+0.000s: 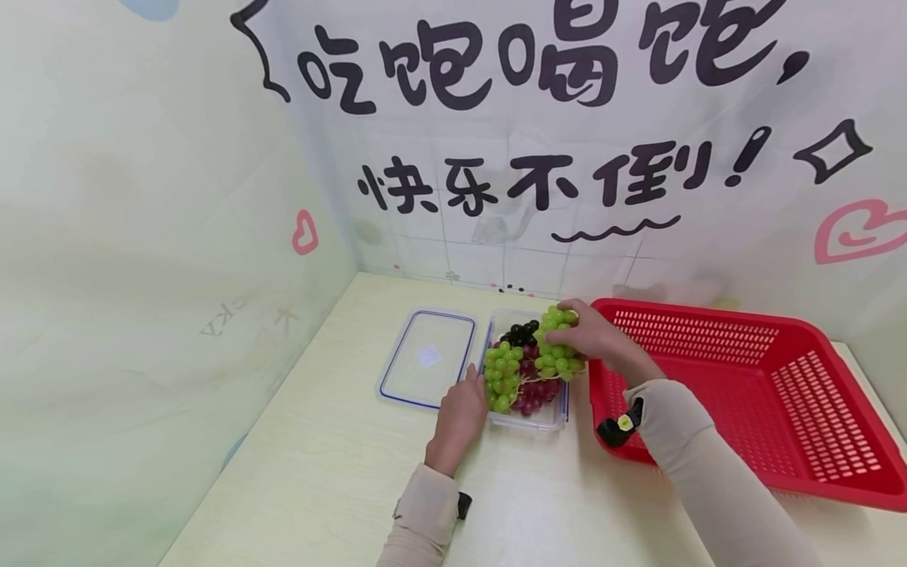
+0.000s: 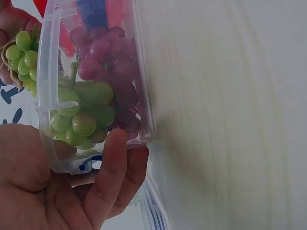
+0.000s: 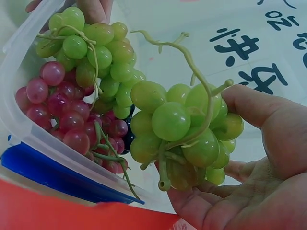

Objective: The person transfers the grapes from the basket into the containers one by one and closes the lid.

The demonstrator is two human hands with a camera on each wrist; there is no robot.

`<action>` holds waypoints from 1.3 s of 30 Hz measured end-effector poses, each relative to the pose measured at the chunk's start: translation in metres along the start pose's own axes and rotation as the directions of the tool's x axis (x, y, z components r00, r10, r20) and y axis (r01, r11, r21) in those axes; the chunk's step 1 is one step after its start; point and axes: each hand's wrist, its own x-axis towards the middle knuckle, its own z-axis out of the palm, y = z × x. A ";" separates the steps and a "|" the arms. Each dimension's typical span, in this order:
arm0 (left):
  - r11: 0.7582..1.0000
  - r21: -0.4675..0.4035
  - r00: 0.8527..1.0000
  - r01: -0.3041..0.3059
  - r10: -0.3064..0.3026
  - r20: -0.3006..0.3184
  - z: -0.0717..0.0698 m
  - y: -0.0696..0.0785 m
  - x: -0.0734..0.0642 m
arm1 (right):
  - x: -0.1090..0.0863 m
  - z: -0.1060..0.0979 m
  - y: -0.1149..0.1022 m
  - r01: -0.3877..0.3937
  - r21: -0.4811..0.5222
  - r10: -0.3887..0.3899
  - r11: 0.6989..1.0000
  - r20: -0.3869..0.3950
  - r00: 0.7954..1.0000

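Note:
My right hand (image 1: 586,331) holds a bunch of green grapes (image 3: 177,124) over the right side of a clear plastic container (image 1: 527,424). Inside the container lie another green bunch (image 1: 502,376), red grapes (image 3: 67,110) and black grapes (image 1: 520,333). At the container's left wall is my left hand (image 1: 462,409); in the left wrist view its fingers (image 2: 108,179) lie along the outside and the thumb goes over the rim, gripping the wall. The underside of the held bunch is partly hidden in the head view.
A clear lid (image 1: 425,358) with a blue seal lies flat on the table (image 1: 312,472), left of the container. Close on the right stands a red perforated basket (image 1: 708,394). A printed wall covering (image 1: 496,260) rises behind the table, and another covers the left side.

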 end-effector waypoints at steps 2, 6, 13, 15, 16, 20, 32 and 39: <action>1.000 -0.003 1.000 0.001 -0.001 0.004 0.000 0.000 0.000 | 0.001 0.002 0.000 -0.007 0.006 0.007 1.000 0.006 1.000; 1.000 -0.006 1.000 0.004 -0.004 0.012 -0.001 0.000 0.000 | 0.003 0.006 0.001 -0.017 0.001 0.017 1.000 0.012 1.000; 1.000 -0.005 1.000 -0.005 0.005 0.010 0.000 -0.001 0.000 | 0.005 0.012 0.001 -0.026 0.000 0.026 1.000 0.015 1.000; 1.000 -0.007 1.000 -0.013 0.013 0.004 0.000 -0.002 0.000 | 0.006 0.013 0.001 -0.026 -0.005 0.026 1.000 0.014 1.000; 1.000 -0.007 1.000 -0.018 0.018 -0.001 0.000 -0.002 0.000 | 0.006 0.014 0.000 -0.024 -0.009 0.024 1.000 0.014 1.000; 1.000 -0.012 1.000 -0.028 0.028 -0.003 0.001 -0.003 0.000 | 0.007 0.017 0.001 -0.027 -0.022 0.027 0.999 0.016 1.000; 1.000 0.000 0.999 -0.031 0.031 -0.006 0.001 -0.004 0.001 | 0.009 0.024 0.004 -0.037 -0.020 0.038 0.999 0.040 0.998; 1.000 0.002 1.000 -0.030 0.030 -0.007 0.001 -0.003 0.000 | 0.011 0.028 0.006 -0.049 -0.042 0.052 0.998 0.061 0.997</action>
